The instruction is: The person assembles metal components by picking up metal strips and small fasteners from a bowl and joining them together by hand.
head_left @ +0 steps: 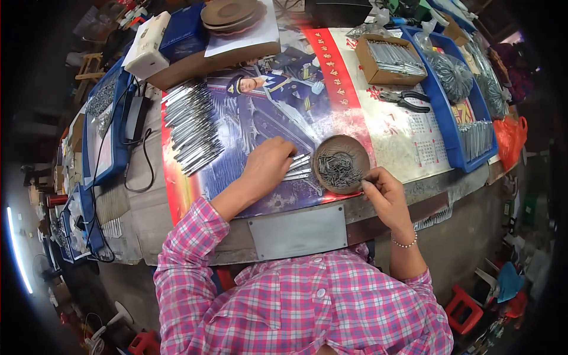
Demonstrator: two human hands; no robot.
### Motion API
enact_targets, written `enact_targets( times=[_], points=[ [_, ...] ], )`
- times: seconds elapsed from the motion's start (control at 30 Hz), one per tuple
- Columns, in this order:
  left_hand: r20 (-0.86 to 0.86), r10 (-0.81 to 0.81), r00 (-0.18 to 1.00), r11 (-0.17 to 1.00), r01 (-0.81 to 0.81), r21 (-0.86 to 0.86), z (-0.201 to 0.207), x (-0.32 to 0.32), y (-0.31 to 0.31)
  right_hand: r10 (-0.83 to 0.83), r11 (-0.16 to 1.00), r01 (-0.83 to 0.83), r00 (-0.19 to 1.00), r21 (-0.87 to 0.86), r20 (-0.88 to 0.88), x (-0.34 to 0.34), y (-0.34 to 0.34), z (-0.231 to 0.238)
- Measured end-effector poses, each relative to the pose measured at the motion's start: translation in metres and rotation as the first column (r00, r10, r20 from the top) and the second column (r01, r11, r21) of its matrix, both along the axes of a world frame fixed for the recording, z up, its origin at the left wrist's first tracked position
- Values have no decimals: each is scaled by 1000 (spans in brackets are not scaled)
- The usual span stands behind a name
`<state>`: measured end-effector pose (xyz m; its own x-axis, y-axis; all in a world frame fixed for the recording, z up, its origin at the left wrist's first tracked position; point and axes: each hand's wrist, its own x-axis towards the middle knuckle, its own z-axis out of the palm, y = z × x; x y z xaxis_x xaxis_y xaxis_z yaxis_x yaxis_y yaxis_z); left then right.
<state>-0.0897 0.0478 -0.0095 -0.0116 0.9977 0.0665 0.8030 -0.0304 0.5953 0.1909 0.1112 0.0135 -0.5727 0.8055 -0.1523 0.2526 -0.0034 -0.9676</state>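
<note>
My left hand (269,165) rests on the poster-covered table, its fingers curled over a few slim silvery metal strips (299,167) whose ends stick out to the right. Just right of them stands a round brown bowl (320,151) holding a heap of small dark metal pins (340,170). At the bowl's right rim is my right hand (384,195), thumb and fingertips pinched together. Whatever sits in that pinch is too small to make out. A long stack of similar metal strips (192,127) lies to the left.
Black-handled pliers (408,102) lie near a cardboard box of metal rods (390,59). On the right stands a blue tray (452,142) with bagged parts. A blue bin (121,148) and a black cable (151,171) are on the left. A metal plate (299,232) is fixed at the front edge.
</note>
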Motion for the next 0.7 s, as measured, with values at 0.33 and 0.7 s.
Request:
enact_targets(
  times=[0.33,0.7],
  points=[
    [-505,-129,854,989,150,1,6,5,3,37,998,-38,999,45,23,-8,-5,4],
    [-81,-94,992,993,87,-78,15,-51,-18,56,985,-71,994,155,97,-9,-3,5]
  ],
)
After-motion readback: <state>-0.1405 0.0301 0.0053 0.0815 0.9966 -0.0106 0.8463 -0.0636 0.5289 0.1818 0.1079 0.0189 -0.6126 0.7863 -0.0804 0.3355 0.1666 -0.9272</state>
